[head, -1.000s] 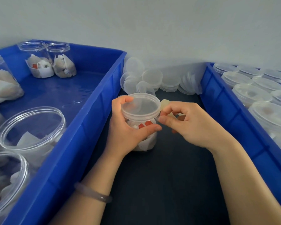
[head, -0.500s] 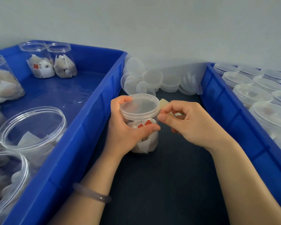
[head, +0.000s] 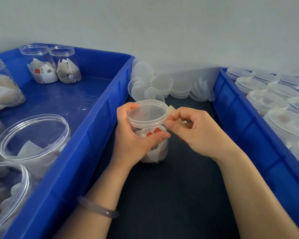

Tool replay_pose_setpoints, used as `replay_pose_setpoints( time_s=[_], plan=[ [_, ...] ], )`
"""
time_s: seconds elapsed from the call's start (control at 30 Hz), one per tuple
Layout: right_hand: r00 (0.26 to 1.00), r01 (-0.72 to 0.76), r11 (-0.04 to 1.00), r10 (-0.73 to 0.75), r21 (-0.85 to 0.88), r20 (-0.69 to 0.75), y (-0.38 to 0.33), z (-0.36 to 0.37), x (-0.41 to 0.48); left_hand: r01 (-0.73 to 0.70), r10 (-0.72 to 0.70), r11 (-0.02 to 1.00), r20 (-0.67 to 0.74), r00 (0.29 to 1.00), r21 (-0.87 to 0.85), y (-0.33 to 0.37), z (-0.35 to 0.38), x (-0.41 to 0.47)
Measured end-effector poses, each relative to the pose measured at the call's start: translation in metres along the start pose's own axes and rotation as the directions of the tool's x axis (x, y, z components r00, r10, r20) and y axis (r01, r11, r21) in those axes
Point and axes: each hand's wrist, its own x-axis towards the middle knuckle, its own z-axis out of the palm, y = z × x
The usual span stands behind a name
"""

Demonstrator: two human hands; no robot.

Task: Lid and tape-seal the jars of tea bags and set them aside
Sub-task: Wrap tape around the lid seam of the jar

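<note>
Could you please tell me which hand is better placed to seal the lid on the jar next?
Probably the right: the right hand pinches what looks like yellowish tape at the rim of the lid, while the left hand grips the jar below and steadies it.

readable text: none | red tags (head: 157,130) in centre jar (head: 160,152): too small to read | white slip (head: 48,77) in far-left jar (head: 36,54): print blurred, illegible

The left hand (head: 133,140) is covering the left wall of the jar (head: 158,150). The right hand (head: 197,133) is hiding most of a pale yellowish object (head: 171,109); its identity is remaining unclear.
</note>
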Motion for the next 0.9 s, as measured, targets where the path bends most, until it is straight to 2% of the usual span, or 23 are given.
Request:
replay_pose_setpoints(
  time_s=[0.2,0.53,0.63,0.77,0.9],
  plan=[
    [0.999,-0.010,0.996,0.007,-0.093,-0.032,-0.003,-0.001,-0.001,0.002,-0.002,1.000,-0.004,1.000,0.016,0.004,0.002,-0.001],
    [0.979,-0.127,0.937,0.067,-0.325,-0.190,-0.011,0.000,-0.011,-0.050,0.053,0.992,-0.018,0.998,0.117,0.004,0.004,-0.005],
    [0.971,-0.159,0.925,0.084,-0.344,-0.223,-0.012,-0.003,-0.011,-0.066,0.067,0.996,-0.009,0.998,0.067,0.006,0.002,-0.006],
    [0.963,-0.229,0.925,0.172,-0.302,-0.206,-0.018,-0.012,-0.011,-0.041,0.041,0.999,0.083,0.996,-0.002,0.010,-0.001,-0.008],
    [0.972,-0.232,0.945,0.216,-0.230,-0.090,-0.019,-0.014,-0.014,-0.024,0.033,0.997,0.119,0.992,-0.076,0.015,-0.005,-0.006]
  ],
)
